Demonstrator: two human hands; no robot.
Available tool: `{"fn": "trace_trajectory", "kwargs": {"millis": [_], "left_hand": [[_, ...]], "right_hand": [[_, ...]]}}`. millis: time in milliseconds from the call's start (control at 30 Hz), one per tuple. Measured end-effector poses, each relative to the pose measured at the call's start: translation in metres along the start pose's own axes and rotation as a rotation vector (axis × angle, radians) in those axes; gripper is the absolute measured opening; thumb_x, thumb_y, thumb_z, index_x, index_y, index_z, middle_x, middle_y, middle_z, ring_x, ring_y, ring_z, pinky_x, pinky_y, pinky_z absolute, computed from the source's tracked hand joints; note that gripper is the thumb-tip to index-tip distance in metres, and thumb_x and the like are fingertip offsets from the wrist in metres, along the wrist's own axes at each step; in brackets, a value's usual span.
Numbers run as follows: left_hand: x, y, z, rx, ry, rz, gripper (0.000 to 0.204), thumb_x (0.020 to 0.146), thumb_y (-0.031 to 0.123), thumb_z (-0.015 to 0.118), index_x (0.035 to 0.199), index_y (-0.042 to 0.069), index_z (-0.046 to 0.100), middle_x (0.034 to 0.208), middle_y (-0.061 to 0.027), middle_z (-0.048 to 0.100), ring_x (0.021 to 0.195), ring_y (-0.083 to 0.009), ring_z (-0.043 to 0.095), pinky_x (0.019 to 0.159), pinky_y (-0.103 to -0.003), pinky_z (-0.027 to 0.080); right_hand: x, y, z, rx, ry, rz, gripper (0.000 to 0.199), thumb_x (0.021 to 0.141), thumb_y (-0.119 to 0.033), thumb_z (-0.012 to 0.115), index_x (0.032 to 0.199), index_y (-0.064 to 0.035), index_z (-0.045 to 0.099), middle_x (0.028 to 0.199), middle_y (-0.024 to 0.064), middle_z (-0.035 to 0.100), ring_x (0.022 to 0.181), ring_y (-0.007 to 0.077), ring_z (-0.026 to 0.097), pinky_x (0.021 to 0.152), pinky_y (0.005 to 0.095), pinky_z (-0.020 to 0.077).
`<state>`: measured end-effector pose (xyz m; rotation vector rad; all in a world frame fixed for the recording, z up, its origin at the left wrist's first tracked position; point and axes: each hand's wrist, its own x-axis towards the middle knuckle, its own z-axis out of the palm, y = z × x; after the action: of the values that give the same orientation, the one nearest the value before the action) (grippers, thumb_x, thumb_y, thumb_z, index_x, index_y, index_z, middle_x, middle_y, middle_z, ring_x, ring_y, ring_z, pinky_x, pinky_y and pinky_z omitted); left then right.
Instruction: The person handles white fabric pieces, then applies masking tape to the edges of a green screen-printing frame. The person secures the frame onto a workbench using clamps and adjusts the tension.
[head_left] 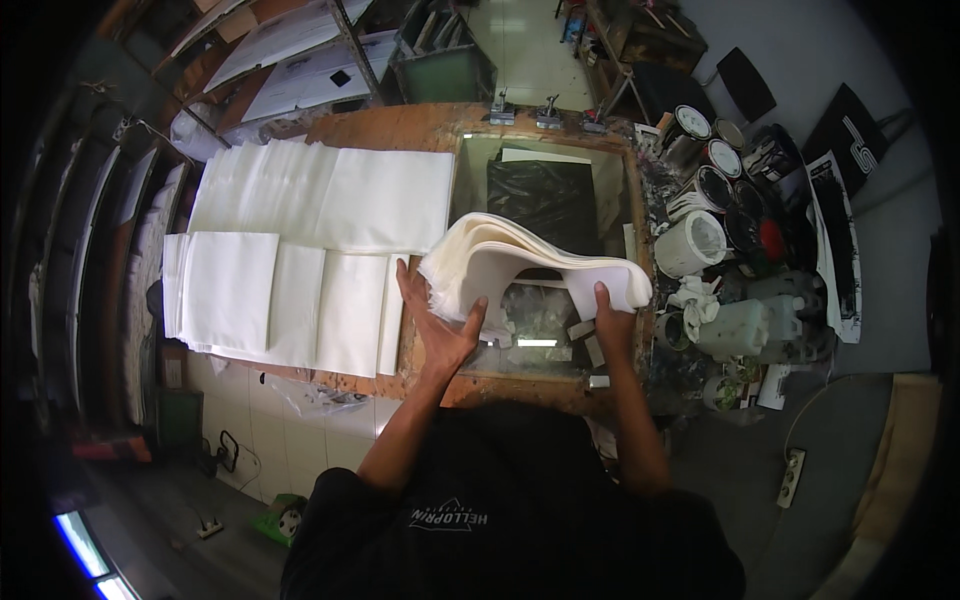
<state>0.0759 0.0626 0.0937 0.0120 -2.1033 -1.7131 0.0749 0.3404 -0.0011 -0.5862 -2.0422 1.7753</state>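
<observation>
A thick stack of white sheets (pixel 530 245) arches up between my hands over the glass panel (pixel 540 375); whether it is cloth or paper I cannot tell. Its left end looks ragged and fanned, while the right end is rounded over. My left hand (pixel 445 335) grips the left end, thumb toward me and part of the fingers hidden. At the other end my right hand (pixel 615 328) holds the stack with its thumb on the near face. Beside my left hand, overlapping piles of similar white sheets (pixel 390 195) cover the left side of the wooden table (pixel 380 125).
Black plastic (pixel 540 195) shows beneath the glass. Metal clamps (pixel 548 112) line the table's far edge. Paint cans (pixel 692 122), a white bucket (pixel 690 243) and cloudy plastic jugs (pixel 735 328) crowd the right side. Racks (pixel 110 240) stand at the left, and a power strip (pixel 791 478) lies lower right.
</observation>
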Motion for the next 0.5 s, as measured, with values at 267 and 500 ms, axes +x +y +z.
{"fn": "trace_trajectory", "kwargs": {"millis": [267,500], "left_hand": [[0.027,0.001,-0.012,-0.171,0.029,-0.101,0.096,0.077,-0.004,0.068,0.160,0.002,0.018,0.117,-0.0178,0.060,0.100,-0.0231,0.063,0.093,-0.034,0.052],[0.003,-0.027,-0.022,-0.221,-0.152,-0.154,0.097,0.078,0.000,0.071,0.160,0.002,0.019,0.118,-0.0167,0.066,0.110,-0.0238,0.065,0.102,-0.036,0.050]], "right_hand": [[-0.013,-0.057,-0.003,-0.193,0.037,0.079,0.039,0.091,-0.021,0.075,0.122,0.0013,0.067,0.117,0.0194,0.071,0.110,0.0269,0.067,0.099,0.0399,0.0493],[-0.032,0.014,-0.029,-0.196,0.040,0.105,0.045,0.086,-0.026,0.079,0.121,0.0007,0.068,0.116,0.0191,0.072,0.111,0.0308,0.069,0.094,0.0410,0.0522]]}}
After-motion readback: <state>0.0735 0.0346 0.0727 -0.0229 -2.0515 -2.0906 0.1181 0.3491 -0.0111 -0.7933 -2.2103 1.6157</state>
